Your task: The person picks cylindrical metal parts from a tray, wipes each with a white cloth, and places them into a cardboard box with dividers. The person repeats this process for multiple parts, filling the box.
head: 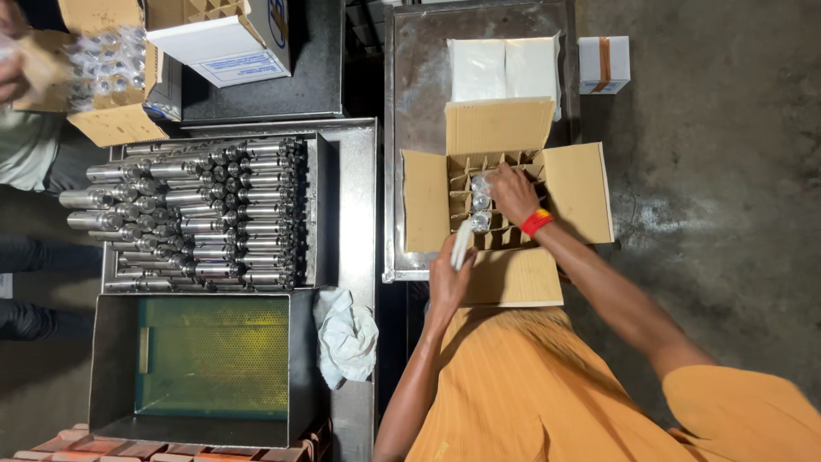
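Note:
An open cardboard box (pixel 581 192) with a cardboard divider grid stands on a metal table (pixel 419 94). My right hand (pixel 513 192), with a red wristband, reaches into the grid and grips a plastic-wrapped metal part (pixel 481 190) in one cell. Another wrapped part (pixel 481 222) sits in a cell just below it. My left hand (pixel 449 275) is at the box's near-left edge and holds a white wrapped piece (pixel 462 244) upright over the grid.
A metal tray (pixel 321 214) to the left holds several stacked steel cylinders (pixel 205 214). Below it are an empty metal bin (pixel 107 359) and a crumpled white cloth (pixel 346 338). White packets (pixel 505 68) lie behind the box. Another person's hand (pixel 13 77) works at a carton of wrapped parts (pixel 107 60), top left.

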`<state>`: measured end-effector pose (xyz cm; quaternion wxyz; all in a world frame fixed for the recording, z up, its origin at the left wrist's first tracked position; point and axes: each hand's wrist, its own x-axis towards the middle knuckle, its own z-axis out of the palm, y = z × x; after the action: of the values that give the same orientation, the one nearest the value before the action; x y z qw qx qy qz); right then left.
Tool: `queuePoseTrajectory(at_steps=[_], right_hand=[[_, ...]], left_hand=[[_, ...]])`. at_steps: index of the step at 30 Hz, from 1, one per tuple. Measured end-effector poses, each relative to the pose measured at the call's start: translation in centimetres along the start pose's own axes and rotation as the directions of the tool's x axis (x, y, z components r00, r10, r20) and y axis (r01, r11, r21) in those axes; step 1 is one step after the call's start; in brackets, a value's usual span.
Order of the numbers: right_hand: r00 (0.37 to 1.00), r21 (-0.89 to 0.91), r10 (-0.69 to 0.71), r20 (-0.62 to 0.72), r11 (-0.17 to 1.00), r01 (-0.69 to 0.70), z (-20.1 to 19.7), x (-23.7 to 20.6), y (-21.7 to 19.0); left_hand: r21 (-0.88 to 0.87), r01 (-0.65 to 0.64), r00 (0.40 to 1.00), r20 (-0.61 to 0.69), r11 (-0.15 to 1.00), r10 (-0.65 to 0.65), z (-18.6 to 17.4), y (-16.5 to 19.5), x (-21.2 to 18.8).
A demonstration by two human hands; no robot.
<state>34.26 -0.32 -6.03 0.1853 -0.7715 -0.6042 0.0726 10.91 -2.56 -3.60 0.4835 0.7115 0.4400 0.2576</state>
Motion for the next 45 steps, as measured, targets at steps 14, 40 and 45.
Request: queuePoseTrajectory(at_steps=[14, 40, 45], right_hand=[[0.914, 0.079, -0.075, -0.398, 0.99, 0.115, -0.6, -1.2, 0.9], [0.898, 0.682, -0.245, 0.366, 0.727, -0.079, 7.1, -8.3, -12.2], [0.753, 0.827, -0.465, 0.465, 0.531, -0.183, 10.4, -6.1, -14.1]], left_hand=[[-0.923, 0.374, 0.829, 0.288, 0.092, -0.478, -4.0, -2.6, 0.1], [-0.678, 0.191, 0.687, -0.424, 0.709, -0.59, -7.9, -9.9, -3.9], [-0.831, 0.29, 0.903, 0.073, 0.474, -0.424, -9.9, -9.3, -4.9]])
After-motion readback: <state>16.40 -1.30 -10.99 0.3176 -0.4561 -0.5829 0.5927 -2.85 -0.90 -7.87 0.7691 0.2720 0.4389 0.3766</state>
